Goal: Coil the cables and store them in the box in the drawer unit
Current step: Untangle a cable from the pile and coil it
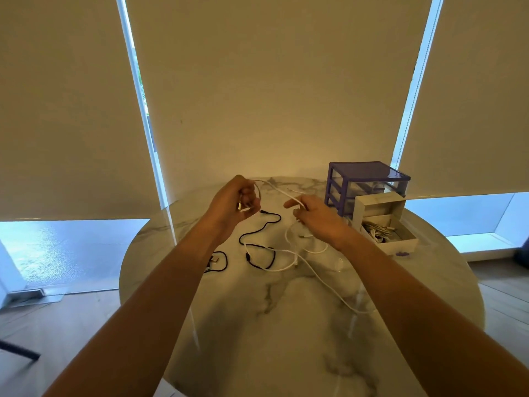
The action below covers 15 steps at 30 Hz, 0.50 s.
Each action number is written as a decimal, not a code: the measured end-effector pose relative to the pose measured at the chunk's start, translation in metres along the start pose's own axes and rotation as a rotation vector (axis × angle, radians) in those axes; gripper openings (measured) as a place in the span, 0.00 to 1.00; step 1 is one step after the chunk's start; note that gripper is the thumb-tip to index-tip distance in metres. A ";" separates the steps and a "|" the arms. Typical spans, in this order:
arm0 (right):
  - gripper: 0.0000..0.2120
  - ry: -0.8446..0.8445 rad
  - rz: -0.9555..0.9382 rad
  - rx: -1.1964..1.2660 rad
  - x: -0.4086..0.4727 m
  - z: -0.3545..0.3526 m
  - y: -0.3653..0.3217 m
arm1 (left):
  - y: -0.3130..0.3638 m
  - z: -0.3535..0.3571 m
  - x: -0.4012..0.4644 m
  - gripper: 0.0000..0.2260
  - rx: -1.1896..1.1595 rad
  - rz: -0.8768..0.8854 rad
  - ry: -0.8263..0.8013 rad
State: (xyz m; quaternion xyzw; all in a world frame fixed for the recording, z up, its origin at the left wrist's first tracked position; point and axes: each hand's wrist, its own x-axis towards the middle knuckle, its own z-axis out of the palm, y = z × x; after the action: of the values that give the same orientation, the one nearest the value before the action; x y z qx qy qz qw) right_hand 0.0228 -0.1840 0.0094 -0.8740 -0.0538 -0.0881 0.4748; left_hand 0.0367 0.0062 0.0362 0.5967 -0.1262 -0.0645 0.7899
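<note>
My left hand is raised over the far side of the round marble table and grips a small loop of the white cable with its gold plug end. That cable runs right to my right hand, which pinches it; the rest trails down across the table toward me. A black cable lies loose below my hands. At the far right stands the purple drawer unit. In front of it a white box sits open with coiled white cables inside.
Another white cable lies tangled with the black one on the table. Roller blinds hang behind the table. A wooden floor shows on both sides, and a dark chair leg sits at the lower left.
</note>
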 end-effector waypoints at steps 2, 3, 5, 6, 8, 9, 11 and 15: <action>0.13 0.021 -0.012 -0.048 0.000 0.000 0.013 | -0.001 -0.005 0.002 0.14 -0.039 -0.040 0.028; 0.14 0.033 0.000 -0.064 0.001 0.000 0.020 | -0.002 -0.007 0.003 0.14 -0.041 -0.053 0.039; 0.15 0.036 0.066 -0.063 0.002 0.002 0.027 | -0.004 -0.009 0.004 0.15 -0.027 -0.063 0.047; 0.14 0.030 0.108 -0.011 0.002 0.003 0.028 | -0.005 -0.009 0.003 0.16 -0.018 -0.064 0.049; 0.14 0.031 0.167 0.150 0.002 0.006 0.023 | -0.008 -0.008 0.002 0.16 -0.005 -0.059 0.046; 0.13 0.036 0.184 0.228 0.003 0.008 0.020 | -0.008 -0.007 0.002 0.16 0.001 -0.056 0.041; 0.14 0.045 0.191 0.311 0.004 0.009 0.013 | -0.010 -0.006 0.001 0.16 0.003 -0.062 0.037; 0.13 0.065 0.167 0.271 0.002 0.006 0.009 | -0.012 -0.008 0.002 0.17 -0.022 -0.081 0.027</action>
State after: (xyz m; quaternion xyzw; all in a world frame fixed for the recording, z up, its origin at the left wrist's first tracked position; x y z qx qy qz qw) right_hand 0.0274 -0.1842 -0.0006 -0.8000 0.0233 -0.0684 0.5956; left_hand 0.0409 0.0094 0.0230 0.5934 -0.0906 -0.0900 0.7947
